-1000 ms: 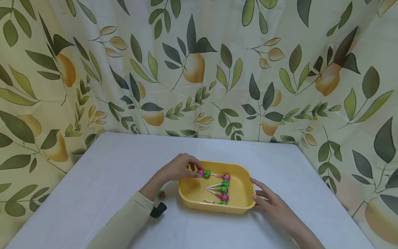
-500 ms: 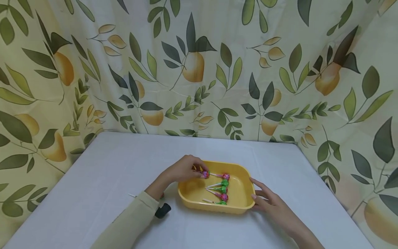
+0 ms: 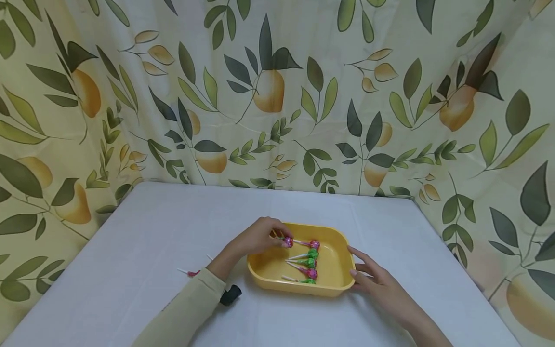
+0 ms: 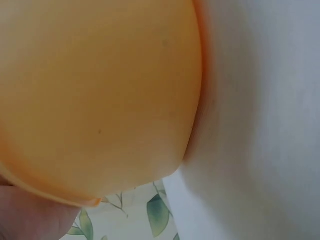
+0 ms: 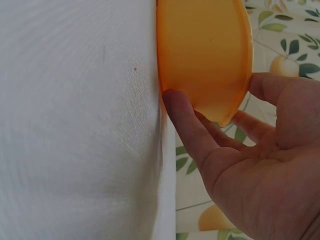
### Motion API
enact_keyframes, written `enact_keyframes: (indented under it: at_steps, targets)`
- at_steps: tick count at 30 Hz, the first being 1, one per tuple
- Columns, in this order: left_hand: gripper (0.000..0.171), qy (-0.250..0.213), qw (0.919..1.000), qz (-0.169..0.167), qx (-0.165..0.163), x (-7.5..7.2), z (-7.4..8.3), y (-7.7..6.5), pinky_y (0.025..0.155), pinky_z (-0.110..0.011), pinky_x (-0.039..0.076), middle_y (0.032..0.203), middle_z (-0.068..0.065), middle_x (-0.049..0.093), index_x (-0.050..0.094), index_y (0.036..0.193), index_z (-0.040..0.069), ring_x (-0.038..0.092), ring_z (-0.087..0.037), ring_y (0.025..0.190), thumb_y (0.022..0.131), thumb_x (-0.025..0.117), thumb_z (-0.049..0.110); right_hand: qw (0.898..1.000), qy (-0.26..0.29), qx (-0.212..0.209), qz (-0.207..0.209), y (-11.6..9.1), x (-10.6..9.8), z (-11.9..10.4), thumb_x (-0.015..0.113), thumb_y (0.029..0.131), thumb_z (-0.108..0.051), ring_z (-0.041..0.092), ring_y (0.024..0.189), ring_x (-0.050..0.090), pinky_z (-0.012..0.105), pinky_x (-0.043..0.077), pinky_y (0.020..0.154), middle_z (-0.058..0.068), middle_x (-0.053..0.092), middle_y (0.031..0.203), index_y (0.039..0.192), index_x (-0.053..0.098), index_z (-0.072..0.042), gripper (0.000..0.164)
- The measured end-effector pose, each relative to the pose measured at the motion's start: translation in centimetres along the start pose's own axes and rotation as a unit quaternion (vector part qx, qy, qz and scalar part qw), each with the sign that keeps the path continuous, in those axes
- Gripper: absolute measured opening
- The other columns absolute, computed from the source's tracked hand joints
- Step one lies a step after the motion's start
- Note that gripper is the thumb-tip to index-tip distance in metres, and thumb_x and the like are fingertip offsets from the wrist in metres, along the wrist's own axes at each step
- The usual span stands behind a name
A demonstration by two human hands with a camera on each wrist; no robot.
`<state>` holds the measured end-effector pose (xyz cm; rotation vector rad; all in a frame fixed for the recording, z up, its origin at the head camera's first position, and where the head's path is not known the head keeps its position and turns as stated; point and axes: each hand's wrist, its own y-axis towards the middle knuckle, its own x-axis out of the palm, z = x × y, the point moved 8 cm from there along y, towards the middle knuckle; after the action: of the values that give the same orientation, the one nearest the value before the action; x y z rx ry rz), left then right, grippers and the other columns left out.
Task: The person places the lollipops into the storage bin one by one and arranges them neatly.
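Note:
A yellow plastic tray (image 3: 299, 288) stands on the white table. My left hand (image 3: 260, 235) reaches over its left end and pinches a lollipop with a pink-red head (image 3: 288, 242); its stick is mostly hidden by the fingers. To the right inside the tray lie several lollipops in a column, among them a pink one (image 3: 314, 245) and a green one (image 3: 312, 253), sticks pointing left. My right hand (image 3: 377, 278) touches the tray's right end with extended fingers at the rim and wall. In the left wrist view, the tray wall (image 4: 110, 100) hides most of the hand.
Left of my left forearm, a lollipop with a red wrapper (image 3: 193, 273) lies on the white cloth. Another white stick (image 3: 210, 258) shows beside the arm. A black device (image 3: 231, 295) sits at my left wrist. A leaf-and-fruit patterned curtain (image 3: 277, 144) surrounds the table.
My left hand has shifted slightly right inside the tray with the lollipop. The green wrapper seen beside its fingers at first is no longer visible there. My right hand stays at the tray's end.

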<state>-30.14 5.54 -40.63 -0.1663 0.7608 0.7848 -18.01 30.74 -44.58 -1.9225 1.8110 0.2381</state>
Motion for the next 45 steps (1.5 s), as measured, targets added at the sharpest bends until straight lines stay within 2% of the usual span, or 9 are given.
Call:
enact_keyframes:
  at_steps: [3, 9, 18, 28, 37, 41, 45]
  targets:
    - [0.016, 0.001, 1.0000, 0.003, 0.004, 0.2, 0.1, 0.1, 0.090, -0.033, 0.052, 0.102, 0.007, 0.073, 0.079, 0.108, 0.010, 0.061, -0.015, 0.096, 0.092, 0.078, 0.006, 1.000, -0.002, 0.006, 0.005, 0.1, 0.0, 0.0, 0.064, 0.104, -0.038, 0.025, 0.110, 0.068, 0.042, 0.056, 0.094, 0.018, 0.054, 0.142, 0.160, 0.037, -0.029, 0.063]
    - [0.016, 0.001, 1.0000, 0.002, -0.004, 0.8, 0.0, 0.2, 0.093, -0.033, 0.051, 0.100, 0.007, 0.072, 0.078, 0.105, 0.009, 0.063, -0.018, 0.098, 0.091, 0.079, 0.002, 1.000, -0.003, -0.004, -0.006, 0.1, 0.1, 0.1, 0.064, 0.104, -0.037, 0.027, 0.112, 0.067, 0.045, 0.056, 0.093, 0.022, 0.051, 0.145, 0.162, 0.034, -0.023, 0.066]
    - [0.016, 0.050, 0.9985, 0.000, -0.022, 1.2, 0.1, 0.0, 0.081, -0.027, 0.052, 0.094, 0.008, 0.071, 0.079, 0.099, 0.012, 0.060, -0.015, 0.086, 0.088, 0.082, 0.002, 1.000, 0.001, 0.012, -0.002, 0.1, 0.2, 0.4, 0.065, 0.103, -0.037, 0.026, 0.111, 0.068, 0.043, 0.056, 0.092, 0.021, 0.051, 0.145, 0.161, 0.035, -0.025, 0.066]
    - [0.016, 0.101, 0.9939, 0.005, -0.045, 1.5, -0.1, -0.1, 0.086, -0.028, 0.051, 0.095, 0.011, 0.068, 0.079, 0.099, 0.016, 0.063, -0.015, 0.089, 0.087, 0.083, 0.006, 1.000, -0.001, 0.015, 0.003, 0.1, 0.2, 0.1, 0.065, 0.103, -0.040, 0.026, 0.111, 0.068, 0.042, 0.056, 0.092, 0.020, 0.052, 0.145, 0.161, 0.036, -0.027, 0.066]
    - [0.014, 0.150, 0.9872, 0.005, -0.055, 1.7, -0.1, 0.1, 0.087, -0.025, 0.051, 0.094, 0.009, 0.062, 0.079, 0.098, 0.014, 0.059, -0.008, 0.088, 0.087, 0.083, 0.007, 1.000, -0.016, 0.004, 0.005, 0.1, 0.1, -0.1, 0.063, 0.105, -0.035, 0.026, 0.112, 0.067, 0.043, 0.056, 0.092, 0.021, 0.053, 0.144, 0.161, 0.035, -0.024, 0.064]
    - [0.014, 0.165, 0.9846, 0.008, -0.057, 1.8, -0.2, 0.3, 0.089, -0.025, 0.051, 0.093, 0.010, 0.062, 0.078, 0.098, 0.016, 0.058, -0.007, 0.087, 0.087, 0.084, 0.008, 1.000, -0.022, -0.004, 0.001, 0.2, 0.1, 0.0, 0.062, 0.105, -0.034, 0.027, 0.113, 0.067, 0.044, 0.056, 0.092, 0.023, 0.053, 0.144, 0.162, 0.033, -0.021, 0.065]
    - [0.014, 0.167, 0.9841, 0.008, -0.060, 1.9, -0.4, 0.3, 0.087, -0.025, 0.051, 0.093, 0.011, 0.062, 0.078, 0.097, 0.017, 0.058, -0.007, 0.086, 0.087, 0.084, 0.009, 1.000, -0.011, -0.002, 0.001, 0.1, 0.1, 0.1, 0.064, 0.105, -0.034, 0.026, 0.112, 0.067, 0.042, 0.057, 0.092, 0.022, 0.053, 0.144, 0.161, 0.035, -0.023, 0.065]
